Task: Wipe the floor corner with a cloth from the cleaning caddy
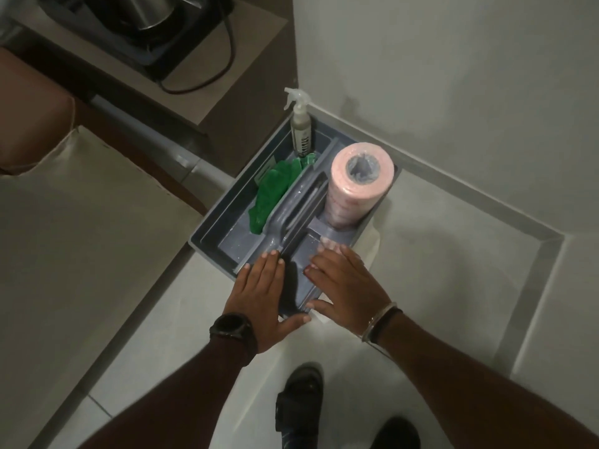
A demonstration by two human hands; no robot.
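A grey cleaning caddy (pixel 214 228) stands on the pale floor, pushed into the corner between a cabinet and the wall. It holds an upright pink roll of cloths (pixel 358 192), a spray bottle (pixel 300 124) and green gloves (pixel 275 192). A white cloth (pixel 371 243) pokes out from under the caddy's right side. My left hand (pixel 262 299) lies flat over the caddy's near end, fingers spread, wearing a black watch. My right hand (pixel 346 283) hovers flat over the near right compartment, fingers apart, holding nothing.
A brown cabinet (pixel 227 102) with a kettle and cord stands behind the caddy on the left. A beige cushioned seat (pixel 81 238) fills the left. The floor corner (pixel 551 236) with its grey skirting lies to the right. My sandalled feet (pixel 298 406) are below.
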